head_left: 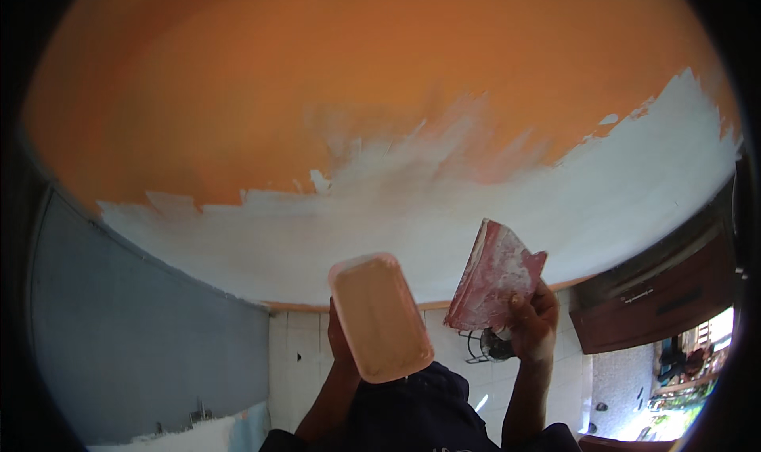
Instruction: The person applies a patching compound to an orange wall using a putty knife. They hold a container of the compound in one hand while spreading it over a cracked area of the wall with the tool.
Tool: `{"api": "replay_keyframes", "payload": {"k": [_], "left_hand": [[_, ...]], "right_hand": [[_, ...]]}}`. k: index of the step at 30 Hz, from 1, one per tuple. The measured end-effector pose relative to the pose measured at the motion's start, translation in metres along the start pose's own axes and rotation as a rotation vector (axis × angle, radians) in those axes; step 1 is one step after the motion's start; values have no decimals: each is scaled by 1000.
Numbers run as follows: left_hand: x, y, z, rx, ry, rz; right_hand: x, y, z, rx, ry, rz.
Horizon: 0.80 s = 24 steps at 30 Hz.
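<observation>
My left hand (341, 339) grips the side of a shallow rectangular plastic tub (382, 319), peach-orange with a pinkish rim. Most of the fingers are hidden by the tub, and I cannot tell whether it holds anything. My right hand (536, 323) is closed on the lower right corner of a flat reddish sheet-like piece (499, 277), smeared with white and with a jagged right edge. Both things are held up in front of a wall, orange paint (380, 47) above and a ragged-edged white coat (317, 238) below. Neither visibly touches the wall.
Pale floor tiles (301, 373) lie below, with a dark metal-framed object (493, 346) behind my right hand. A grey wall (151, 317) stands at left. At right are a dark brown wooden door (658, 301) and a bright opening to outdoors (674, 412).
</observation>
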<state>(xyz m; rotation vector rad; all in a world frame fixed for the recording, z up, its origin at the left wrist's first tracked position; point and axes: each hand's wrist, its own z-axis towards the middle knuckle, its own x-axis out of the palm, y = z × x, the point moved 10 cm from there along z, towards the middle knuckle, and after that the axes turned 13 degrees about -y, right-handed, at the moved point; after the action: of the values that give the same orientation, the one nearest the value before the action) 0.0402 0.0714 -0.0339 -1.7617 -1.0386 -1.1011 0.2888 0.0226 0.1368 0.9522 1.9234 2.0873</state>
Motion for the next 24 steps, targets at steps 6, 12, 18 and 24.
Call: {"api": "replay_keyframes", "payload": {"k": [6, 12, 18, 24], "left_hand": [[48, -1, -9, 6, 176, -6], [54, 1, -9, -63, 197, -116], [57, 6, -13, -106, 247, -159], [43, 14, -16, -207, 169, -298]], "right_hand": [[22, 46, -27, -130, -35, -270], [49, 47, -46, -315, 0, -515], [55, 23, -44, -225, -68, -693], [65, 9, -50, -268, -17, -866]]}}
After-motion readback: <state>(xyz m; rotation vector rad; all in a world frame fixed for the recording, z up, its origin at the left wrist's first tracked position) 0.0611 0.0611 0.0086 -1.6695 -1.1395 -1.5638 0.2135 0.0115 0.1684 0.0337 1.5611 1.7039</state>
